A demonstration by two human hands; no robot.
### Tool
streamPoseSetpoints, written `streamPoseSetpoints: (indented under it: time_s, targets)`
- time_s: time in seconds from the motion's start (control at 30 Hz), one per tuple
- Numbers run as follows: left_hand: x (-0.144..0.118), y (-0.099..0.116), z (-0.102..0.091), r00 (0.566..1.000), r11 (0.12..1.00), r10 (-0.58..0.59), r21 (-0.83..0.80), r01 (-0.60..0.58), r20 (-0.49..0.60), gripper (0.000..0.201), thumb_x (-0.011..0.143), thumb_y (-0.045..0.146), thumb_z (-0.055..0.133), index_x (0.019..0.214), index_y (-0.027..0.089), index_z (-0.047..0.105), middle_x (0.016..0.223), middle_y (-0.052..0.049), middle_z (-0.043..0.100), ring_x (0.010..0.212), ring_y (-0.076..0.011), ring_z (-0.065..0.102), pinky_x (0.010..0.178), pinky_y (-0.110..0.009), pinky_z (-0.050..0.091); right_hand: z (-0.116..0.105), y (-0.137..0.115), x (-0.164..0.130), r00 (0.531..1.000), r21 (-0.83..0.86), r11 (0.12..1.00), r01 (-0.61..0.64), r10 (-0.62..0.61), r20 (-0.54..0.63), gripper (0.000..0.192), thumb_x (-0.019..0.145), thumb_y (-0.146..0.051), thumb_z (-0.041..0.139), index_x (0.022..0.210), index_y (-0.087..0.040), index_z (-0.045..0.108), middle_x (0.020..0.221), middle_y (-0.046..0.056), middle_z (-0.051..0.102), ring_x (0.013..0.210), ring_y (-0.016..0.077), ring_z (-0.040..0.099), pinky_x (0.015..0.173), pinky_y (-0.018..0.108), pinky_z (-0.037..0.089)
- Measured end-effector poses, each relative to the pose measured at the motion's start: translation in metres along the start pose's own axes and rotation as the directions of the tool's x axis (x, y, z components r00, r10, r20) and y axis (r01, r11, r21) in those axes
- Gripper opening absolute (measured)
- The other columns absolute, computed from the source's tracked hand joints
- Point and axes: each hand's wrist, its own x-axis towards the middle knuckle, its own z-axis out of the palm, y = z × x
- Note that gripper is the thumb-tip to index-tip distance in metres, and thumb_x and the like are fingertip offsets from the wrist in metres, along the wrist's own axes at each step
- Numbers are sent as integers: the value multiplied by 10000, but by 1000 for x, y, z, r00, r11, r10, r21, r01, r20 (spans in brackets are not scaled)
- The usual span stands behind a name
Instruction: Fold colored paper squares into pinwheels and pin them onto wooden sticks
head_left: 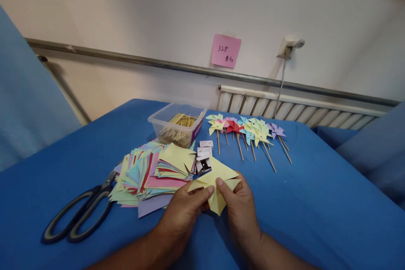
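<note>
A pale yellow paper square, slit in from its corners, is held between my two hands just above the blue cloth. My left hand pinches its left side, thumb on top. On the right side, my right hand grips the sheet with its thumb pressed near the middle. The fingers under the paper are mostly hidden. Right behind it stand small white boxes, the nearest one open with dark metallic bits inside. To the left lies a heap of coloured paper squares.
Large scissors lie left of the paper heap. A clear plastic tub of thin wooden sticks stands behind it. Several finished paper pinwheels on sticks lie at the back right. A radiator and wall rail are beyond the table.
</note>
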Motion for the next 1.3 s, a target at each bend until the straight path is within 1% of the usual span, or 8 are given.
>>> streamPoseSetpoints:
  time_s: [0.17, 0.27, 0.5, 0.7, 0.8, 1.0, 1.13, 1.3]
  targets:
    - [0, 2, 2, 998, 999, 10, 33, -8, -63, 376, 618, 262, 745, 956, 115, 674, 883, -113, 727, 807, -245, 657, 746, -328, 482, -2, 2, -1, 998, -26, 999, -46, 47, 41, 329, 708, -298, 711, 978, -189, 556, 829, 25, 688, 661, 172, 633, 614, 301, 499]
    - [0, 9, 1, 997, 999, 32, 33, -29, -74, 387, 635, 265, 728, 988, 121, 662, 919, -110, 723, 837, -249, 655, 761, -329, 485, -4, 1, 0, 996, -33, 998, -48, 50, 74, 335, 741, -337, 679, 1013, -197, 542, 867, 33, 682, 713, 177, 634, 650, 303, 492]
    - [-2, 38, -8, 993, 998, 54, -24, -57, -103, 332, 718, 251, 656, 1043, 188, 629, 1049, -66, 692, 964, -250, 626, 798, -328, 489, -5, -6, -4, 982, -231, 955, 186, -172, 79, 83, 825, -299, 569, 864, -236, 533, 907, 2, 603, 724, 126, 564, 698, 274, 454]
    - [-2, 42, -10, 996, 999, -3, -46, -2, -92, 306, 720, 239, 656, 1020, 185, 636, 1018, -68, 700, 938, -248, 635, 773, -325, 492, -4, -7, -14, 887, -427, 794, 432, -290, 359, 321, 832, -155, 509, 1126, -284, 520, 909, 15, 586, 766, 147, 544, 713, 294, 447]
    - [-3, 40, -10, 999, 999, -7, -35, 5, -44, 272, 727, 231, 651, 995, 179, 650, 1013, -66, 699, 921, -232, 634, 784, -310, 482, -6, -10, -14, 846, -451, 750, 484, -270, 460, 327, 810, -123, 520, 1091, -281, 570, 853, 4, 589, 740, 145, 537, 695, 284, 433]
    - [-5, 35, -7, 1000, 999, 29, 30, -29, 10, 241, 712, 224, 665, 949, 185, 679, 929, -58, 713, 838, -216, 634, 750, -297, 476, -7, -13, -7, 919, -454, 833, 316, -150, 365, 48, 799, -247, 594, 800, -209, 624, 701, -11, 568, 654, 136, 508, 628, 267, 401]
    - [-6, 32, -6, 1000, 996, 9, 91, -10, 11, 251, 686, 258, 692, 921, 171, 691, 881, -66, 711, 779, -203, 626, 724, -288, 469, -6, -10, -3, 955, -422, 883, 205, -86, 283, 166, 799, -304, 592, 693, -179, 564, 610, -31, 517, 586, 113, 439, 573, 240, 358]
    - [-4, 28, -8, 1000, 991, -14, 130, 12, 11, 249, 678, 276, 705, 895, 154, 700, 825, -72, 705, 759, -193, 610, 729, -294, 462, -10, -8, 1, 967, -449, 876, 175, -66, 247, 171, 779, -283, 596, 669, -172, 526, 605, -39, 485, 569, 104, 401, 538, 224, 332]
